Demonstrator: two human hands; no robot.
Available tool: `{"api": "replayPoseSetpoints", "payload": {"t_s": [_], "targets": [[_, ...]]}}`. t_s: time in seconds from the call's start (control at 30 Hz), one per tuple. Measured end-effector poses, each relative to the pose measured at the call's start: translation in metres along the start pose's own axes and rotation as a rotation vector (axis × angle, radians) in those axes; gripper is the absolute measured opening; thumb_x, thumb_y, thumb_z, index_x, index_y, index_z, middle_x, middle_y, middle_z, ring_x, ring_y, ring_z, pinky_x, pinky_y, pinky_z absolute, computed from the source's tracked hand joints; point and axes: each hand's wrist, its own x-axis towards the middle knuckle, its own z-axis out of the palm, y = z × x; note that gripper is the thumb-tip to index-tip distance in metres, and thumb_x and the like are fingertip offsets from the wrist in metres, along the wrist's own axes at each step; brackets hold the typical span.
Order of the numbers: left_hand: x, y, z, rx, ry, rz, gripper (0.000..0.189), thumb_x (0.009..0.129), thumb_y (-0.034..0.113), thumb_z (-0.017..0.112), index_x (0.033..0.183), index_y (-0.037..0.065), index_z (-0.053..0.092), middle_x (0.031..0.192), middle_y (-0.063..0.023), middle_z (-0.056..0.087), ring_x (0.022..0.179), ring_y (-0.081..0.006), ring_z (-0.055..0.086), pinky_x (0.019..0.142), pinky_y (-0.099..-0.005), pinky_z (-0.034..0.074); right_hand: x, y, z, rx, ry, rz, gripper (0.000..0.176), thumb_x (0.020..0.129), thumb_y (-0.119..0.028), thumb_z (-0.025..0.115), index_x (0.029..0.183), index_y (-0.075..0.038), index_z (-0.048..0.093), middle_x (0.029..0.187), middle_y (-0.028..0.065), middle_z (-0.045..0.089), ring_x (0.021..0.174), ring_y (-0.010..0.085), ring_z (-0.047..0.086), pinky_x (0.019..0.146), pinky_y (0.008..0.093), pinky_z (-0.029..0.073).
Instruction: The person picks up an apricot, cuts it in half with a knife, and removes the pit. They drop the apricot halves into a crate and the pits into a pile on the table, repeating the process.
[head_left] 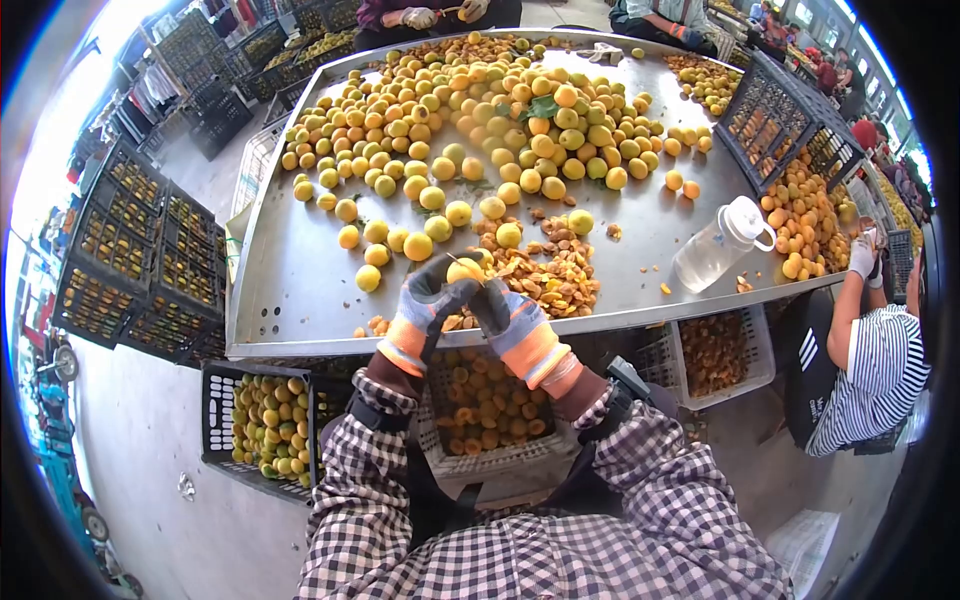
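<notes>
My left hand (428, 305), in a grey and orange work glove, is closed round a yellow apricot (465, 270) just above the table's near edge. My right hand (512, 322), gloved alike, has its fingers bent together against the right side of that fruit; what they pinch, if anything, is hidden. A thin dark line shows at the fruit's top, too small to name. Beyond my hands lies a heap of torn apricot pieces and pits (550, 275). Below, between my arms, a crate of apricot halves (490, 405) stands partly covered by my sleeves.
Whole apricots (400, 120) are piled across the metal table (300, 300). A water bottle (705, 250) stands to the right, near a tipped black crate (765, 115). A fruit-filled crate (215, 410) sits at lower left. A co-worker in stripes (875, 370) sits at right; others work opposite.
</notes>
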Motion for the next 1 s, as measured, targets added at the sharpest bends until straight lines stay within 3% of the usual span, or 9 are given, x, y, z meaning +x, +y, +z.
{"api": "replayPoseSetpoints", "payload": {"t_s": [0.07,0.17,0.3,0.53,0.63,0.73,0.77,0.93,1.0], "targets": [[-0.001,0.005,0.003,-0.046,0.03,0.005,0.037,0.086,0.015,0.071,0.118,-0.001,0.062,0.103,-0.0031,0.067,0.095,-0.0118,0.061,0.088,-0.0272,0.048,0.0,-0.006,-0.005,-0.042,-0.055,0.026,0.025,0.087,-0.014,0.062,0.108,-0.004,0.051,0.085,0.0207,0.064,0.079,0.0398,0.063,0.063,0.0463,0.05],[-0.006,-0.001,0.01,-0.012,0.099,0.062,0.037,0.092,0.026,0.065,0.117,-0.001,0.062,0.102,-0.0033,0.066,0.093,-0.0109,0.06,0.085,-0.0253,0.047,0.001,-0.01,-0.001,0.0,-0.069,0.095,0.023,0.088,-0.013,0.06,0.106,-0.004,0.051,0.083,0.0203,0.063,0.079,0.039,0.063,0.064,0.0456,0.05],[-0.007,-0.014,0.034,-0.5,0.181,-0.095,0.044,0.099,0.036,0.052,0.119,-0.002,0.061,0.1,-0.0044,0.065,0.091,-0.0108,0.059,0.082,-0.0242,0.047,-0.002,0.009,0.019,-0.027,0.005,0.044,0.022,0.091,-0.011,0.057,0.111,-0.003,0.053,0.087,0.0195,0.062,0.081,0.0389,0.063,0.064,0.0431,0.05],[0.003,-0.021,0.015,0.082,0.116,0.018,0.045,0.099,0.039,0.05,0.113,-0.001,0.064,0.091,-0.0032,0.066,0.081,-0.0106,0.06,0.074,-0.0238,0.047,0.002,0.001,0.004,0.006,-0.043,0.119,0.024,0.089,-0.013,0.058,0.108,-0.002,0.052,0.085,0.0199,0.064,0.081,0.0389,0.063,0.066,0.0433,0.051],[-0.002,-0.002,0.043,-0.423,0.29,-0.176,0.045,0.099,0.041,0.05,0.113,0.001,0.063,0.084,-0.0032,0.066,0.077,-0.012,0.061,0.071,-0.0244,0.048,0.001,0.004,0.016,0.011,-0.045,0.135,0.024,0.091,-0.013,0.056,0.111,-0.001,0.051,0.089,0.0199,0.064,0.084,0.0396,0.063,0.067,0.0423,0.051],[0.002,-0.02,0.031,-0.611,0.162,-0.241,0.045,0.1,0.042,0.048,0.112,0.001,0.062,0.084,-0.0035,0.066,0.074,-0.012,0.061,0.068,-0.0253,0.049,0.002,0.008,0.021,-0.041,-0.026,0.133,0.026,0.092,-0.016,0.057,0.113,-0.001,0.05,0.089,0.0203,0.064,0.083,0.0397,0.063,0.067,0.0428,0.052],[0.002,-0.027,0.03,-0.564,0.205,-0.225,0.044,0.099,0.039,0.05,0.115,-0.001,0.061,0.103,-0.0056,0.065,0.09,-0.0135,0.062,0.081,-0.0262,0.05,0.002,0.009,0.017,-0.086,-0.059,0.156,0.026,0.092,-0.016,0.056,0.113,-0.002,0.05,0.089,0.0206,0.063,0.082,0.04,0.063,0.067,0.0433,0.052],[-0.002,-0.026,0.022,-0.145,0.2,-0.075,0.036,0.094,0.021,0.064,0.122,-0.001,0.059,0.099,-0.0038,0.066,0.085,-0.0105,0.062,0.073,-0.022,0.05,0.008,-0.003,-0.01,-0.207,-0.214,0.312,0.031,0.09,-0.016,0.056,0.116,-0.002,0.048,0.099,0.0221,0.065,0.091,0.0395,0.064,0.075,0.0464,0.052],[-0.003,-0.024,0.022,-0.094,0.084,-0.103,0.045,0.089,0.011,0.068,0.129,-0.002,0.053,0.112,-0.0049,0.064,0.096,-0.0106,0.061,0.082,-0.0236,0.05,0.007,-0.004,-0.013,-0.163,-0.079,0.263,0.043,0.09,-0.016,0.056,0.128,-0.002,0.043,0.108,0.0233,0.063,0.094,0.0394,0.064,0.078,0.046,0.052]]}}
